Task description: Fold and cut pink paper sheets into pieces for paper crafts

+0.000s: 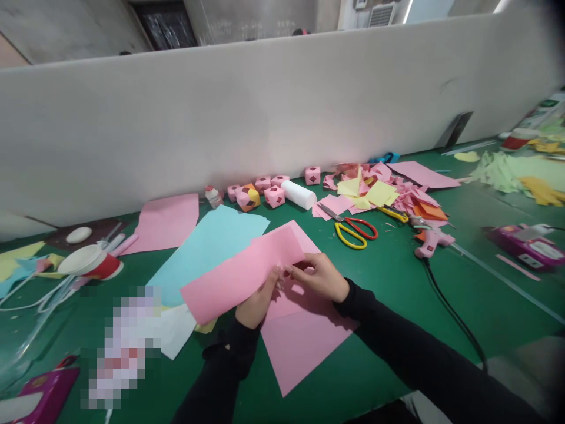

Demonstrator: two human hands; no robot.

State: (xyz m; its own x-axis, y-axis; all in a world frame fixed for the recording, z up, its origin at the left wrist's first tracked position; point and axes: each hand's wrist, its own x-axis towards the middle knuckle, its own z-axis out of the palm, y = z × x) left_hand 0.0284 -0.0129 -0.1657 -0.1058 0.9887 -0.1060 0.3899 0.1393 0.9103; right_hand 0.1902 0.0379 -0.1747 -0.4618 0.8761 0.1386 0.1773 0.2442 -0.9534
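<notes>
A folded strip of pink paper [238, 277] is held up in front of me, slanting from lower left to upper right. My left hand [259, 297] pinches its lower edge, thumb on the near face. Close beside it, my right hand [320, 275] has its fingers pinched at the strip's right end, fingertips nearly meeting the left thumb. Below both hands lie larger pink sheets [304, 347] on the green table [379, 365]. Light blue sheets [212, 247] spread to the left, partly behind the strip.
Scissors [351, 227] with red and yellow handles lie beyond my right hand, before a scrap pile [375, 182]. A pink glue gun [432, 240] trails a black cord. Folded paper cubes [274, 196] and a white roll [299, 195] stand near the partition [247, 123]. A paper cup [90, 263] lies left.
</notes>
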